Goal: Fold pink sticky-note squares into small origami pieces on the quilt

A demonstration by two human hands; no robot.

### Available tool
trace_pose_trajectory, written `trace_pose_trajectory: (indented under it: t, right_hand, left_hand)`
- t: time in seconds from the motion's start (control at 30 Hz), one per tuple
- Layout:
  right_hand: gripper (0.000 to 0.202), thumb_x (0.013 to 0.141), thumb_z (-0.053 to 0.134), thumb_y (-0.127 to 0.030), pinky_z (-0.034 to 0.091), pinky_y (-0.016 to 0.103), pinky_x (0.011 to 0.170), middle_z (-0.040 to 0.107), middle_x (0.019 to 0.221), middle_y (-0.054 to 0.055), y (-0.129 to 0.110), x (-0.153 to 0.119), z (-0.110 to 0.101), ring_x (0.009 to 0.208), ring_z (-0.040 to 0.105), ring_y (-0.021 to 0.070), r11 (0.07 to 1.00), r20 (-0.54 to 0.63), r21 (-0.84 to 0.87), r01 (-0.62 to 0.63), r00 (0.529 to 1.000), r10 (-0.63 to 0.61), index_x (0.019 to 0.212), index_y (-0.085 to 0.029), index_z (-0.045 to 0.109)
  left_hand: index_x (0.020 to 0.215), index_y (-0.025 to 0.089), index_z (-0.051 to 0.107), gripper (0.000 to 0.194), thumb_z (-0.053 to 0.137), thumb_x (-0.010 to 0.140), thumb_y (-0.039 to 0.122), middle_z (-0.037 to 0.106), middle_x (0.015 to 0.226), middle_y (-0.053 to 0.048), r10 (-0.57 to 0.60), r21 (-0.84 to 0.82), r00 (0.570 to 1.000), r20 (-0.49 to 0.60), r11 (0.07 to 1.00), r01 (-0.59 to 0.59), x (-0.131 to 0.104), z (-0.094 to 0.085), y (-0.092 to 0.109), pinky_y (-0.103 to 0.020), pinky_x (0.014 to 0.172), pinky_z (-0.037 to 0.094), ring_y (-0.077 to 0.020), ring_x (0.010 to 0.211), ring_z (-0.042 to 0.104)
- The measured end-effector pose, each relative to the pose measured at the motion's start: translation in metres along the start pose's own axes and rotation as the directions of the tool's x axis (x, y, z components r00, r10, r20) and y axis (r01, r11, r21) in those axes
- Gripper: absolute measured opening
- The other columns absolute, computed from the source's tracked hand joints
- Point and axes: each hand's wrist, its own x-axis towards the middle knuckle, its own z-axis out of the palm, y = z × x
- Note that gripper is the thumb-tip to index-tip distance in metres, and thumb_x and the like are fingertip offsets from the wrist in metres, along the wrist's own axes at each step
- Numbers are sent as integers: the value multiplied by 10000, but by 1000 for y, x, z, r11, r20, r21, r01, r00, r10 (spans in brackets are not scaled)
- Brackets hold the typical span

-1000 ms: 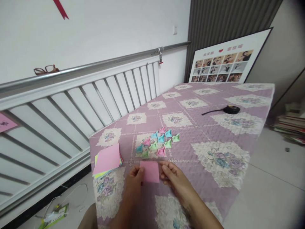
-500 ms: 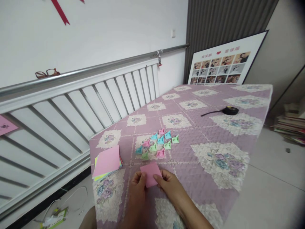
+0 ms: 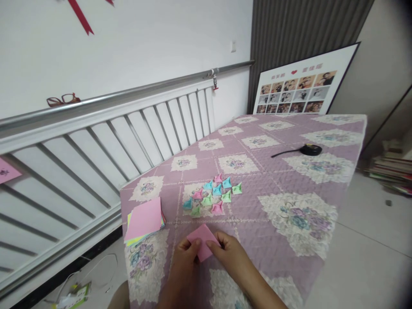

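Between my two hands is a pink square of paper (image 3: 204,235), tilted so that one corner points away from me. My left hand (image 3: 186,257) pinches its left side, thumb on top. On the right side my right hand (image 3: 228,251) grips it the same way, thumb over the face and fingers underneath. Just beyond the paper lies a group of several small folded paper pieces (image 3: 207,199) in pink, blue and green. To the left, a stack of coloured paper sheets (image 3: 144,219) has a pink sheet on top.
A purple floral cloth (image 3: 251,231) covers the table. A black tape measure (image 3: 310,149) lies at the far right with a strap. Along the left edge runs a white radiator (image 3: 144,137), with glasses (image 3: 63,99) above. A photo board (image 3: 296,90) leans at the back.
The pink paper has turned from nearly square-on to a diamond position, and my thumbs now sit further in on its face. Both hands still hold it.
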Motion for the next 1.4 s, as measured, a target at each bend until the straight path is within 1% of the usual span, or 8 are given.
trace_pose_trajectory:
  t: [0.23,0.43,0.6,0.8,0.93,1.1,1.2,1.4]
  right_hand:
    - [284,693,596,-445,285,235,515,417,555,-56,2,2,-4,544,358,102,998,-1,58,19,1000,-19,588,-196,506]
    - [268,719,597,-428,309,232,533,448,580,-49,4,1,-1,567,386,108,997,-29,71,13,1000,-11,608,-194,527]
    - [275,702,608,-403,309,235,532,415,552,-57,11,5,2,548,370,103,999,-77,38,21,997,-18,566,-201,479]
    - [252,758,548,-404,327,237,553,439,589,-48,8,2,0,573,391,109,999,-21,34,28,999,-27,621,-194,519]
    - [245,763,538,-385,322,234,540,426,579,-55,6,1,3,564,387,107,999,-43,4,44,998,-44,604,-205,489]
    - [200,696,574,-345,332,239,550,423,571,-58,9,8,8,569,404,111,999,-40,2,34,999,-33,587,-208,477]
    - [197,671,595,-373,350,251,574,461,597,-46,9,10,7,588,425,119,999,-20,43,7,1000,-6,625,-196,522]
    - [266,673,627,-416,312,242,548,429,566,-58,2,7,4,557,379,101,993,23,116,-26,999,23,592,-189,515]
  left_hand:
    - [804,130,684,346,832,588,356,658,757,-49,3,-122,997,-73,992,-12,-6,9,5,-266,668,462,-155,687,593]
    - [793,124,667,253,803,651,284,659,767,-54,-25,-244,999,-47,970,12,-3,2,0,-272,697,497,-159,708,614]
    - [798,117,666,184,771,689,222,674,792,-73,-14,-277,999,-50,961,0,-2,0,0,-287,735,519,-173,739,637]
    - [759,126,653,128,753,698,177,675,770,-63,-14,-323,996,-90,946,-16,-3,4,2,-293,776,524,-166,736,642]
    - [747,125,641,115,740,703,165,675,774,-65,-15,-346,993,-121,938,-28,-2,2,0,-292,759,532,-170,735,646]
    - [805,124,652,138,738,700,151,691,850,-85,-5,-318,989,-149,947,-43,-2,0,0,-307,776,529,-188,795,658]
    - [798,119,656,190,769,672,206,692,831,-86,19,-252,995,-103,967,-44,-2,0,-1,-328,794,520,-201,786,658]
    - [848,115,682,322,782,651,350,689,799,-83,29,-85,999,-29,996,-31,1,-6,-11,-346,812,485,-224,822,645]
